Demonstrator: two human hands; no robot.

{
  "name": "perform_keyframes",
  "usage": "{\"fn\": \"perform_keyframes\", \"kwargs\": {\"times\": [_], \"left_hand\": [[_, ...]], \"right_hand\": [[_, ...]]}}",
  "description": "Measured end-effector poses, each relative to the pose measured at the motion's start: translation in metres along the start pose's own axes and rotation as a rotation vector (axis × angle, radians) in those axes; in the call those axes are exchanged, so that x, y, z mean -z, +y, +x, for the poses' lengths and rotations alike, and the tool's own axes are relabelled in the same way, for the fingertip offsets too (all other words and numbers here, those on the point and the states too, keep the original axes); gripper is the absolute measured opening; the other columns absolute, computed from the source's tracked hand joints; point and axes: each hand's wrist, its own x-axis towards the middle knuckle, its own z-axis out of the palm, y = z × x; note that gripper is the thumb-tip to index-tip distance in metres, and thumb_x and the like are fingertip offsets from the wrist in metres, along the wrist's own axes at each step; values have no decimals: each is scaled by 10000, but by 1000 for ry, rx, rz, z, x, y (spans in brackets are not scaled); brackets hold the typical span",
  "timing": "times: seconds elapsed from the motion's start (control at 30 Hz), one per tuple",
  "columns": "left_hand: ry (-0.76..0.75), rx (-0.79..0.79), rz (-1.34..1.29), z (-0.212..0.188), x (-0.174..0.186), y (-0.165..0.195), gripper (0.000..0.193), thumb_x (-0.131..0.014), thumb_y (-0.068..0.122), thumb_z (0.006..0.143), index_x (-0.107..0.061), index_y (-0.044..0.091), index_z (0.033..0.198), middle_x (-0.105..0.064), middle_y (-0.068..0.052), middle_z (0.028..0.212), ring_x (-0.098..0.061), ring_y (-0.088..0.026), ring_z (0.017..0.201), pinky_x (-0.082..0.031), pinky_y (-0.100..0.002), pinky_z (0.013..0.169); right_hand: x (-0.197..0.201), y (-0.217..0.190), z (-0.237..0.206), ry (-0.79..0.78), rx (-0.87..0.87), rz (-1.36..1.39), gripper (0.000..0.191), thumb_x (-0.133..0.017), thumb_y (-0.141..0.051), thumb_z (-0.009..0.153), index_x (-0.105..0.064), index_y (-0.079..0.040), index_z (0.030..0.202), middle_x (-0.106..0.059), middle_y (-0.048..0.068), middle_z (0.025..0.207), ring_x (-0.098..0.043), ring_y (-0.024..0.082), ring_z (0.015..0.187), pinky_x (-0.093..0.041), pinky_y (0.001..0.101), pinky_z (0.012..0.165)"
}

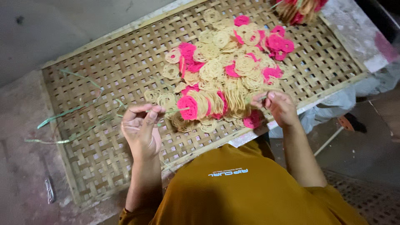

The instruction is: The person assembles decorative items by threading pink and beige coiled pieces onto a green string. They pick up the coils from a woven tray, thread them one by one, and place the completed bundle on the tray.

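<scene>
A row of round lacy crackers, cream and pink, hangs threaded on a thin green strip stretched between my hands. My left hand pinches one end of the strip at the left, fingers closed. My right hand pinches the other end at the right, just beyond the last crackers. Behind the row, a loose heap of the same crackers lies on a woven bamboo tray.
Several loose green strips lie on the tray's left part and trail over its edge. Another bundle of crackers sits at the tray's far right corner. A small metal object lies on the floor at lower left. Crumpled grey cloth lies right of the tray.
</scene>
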Motion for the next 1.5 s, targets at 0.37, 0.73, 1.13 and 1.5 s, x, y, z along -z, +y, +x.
{"fn": "perform_keyframes", "kwargs": {"times": [0.37,0.73,1.13,1.5], "left_hand": [[20,242,266,-7,53,-74,118,-679,6,964,-695,6,1081,-760,-129,1028,-740,-182,941,-620,-326,861],[-367,236,779,13,20,-64,100,-698,81,936,-742,44,1019,-725,-67,1118,-669,-148,1038,-532,-308,939],[-368,38,1471,28,86,-99,562,-828,160,766,-651,88,1295,-633,-181,1184,-542,-376,1129,-451,-466,977],[126,605,472,33,106,-121,269,-559,153,996,-653,78,1236,-758,-45,1044,-776,-141,825,-648,-288,711]], "right_hand": [[-8,61,22,222,-332,-865,347,-648,-284,1071,-641,-40,824,-649,154,736,-610,267,685,-491,367,666],[-127,39,47,-13,275,-1242,272,-688,-136,989,-707,-61,1250,-680,145,1227,-594,292,1178,-480,436,1011],[-153,130,74,-80,-519,-161,188,-673,-100,1010,-774,30,1100,-738,83,875,-601,90,708,-465,224,648],[-167,131,86,-90,-682,-93,203,-655,-133,993,-777,17,1056,-709,42,773,-561,81,635,-476,218,606]]}}
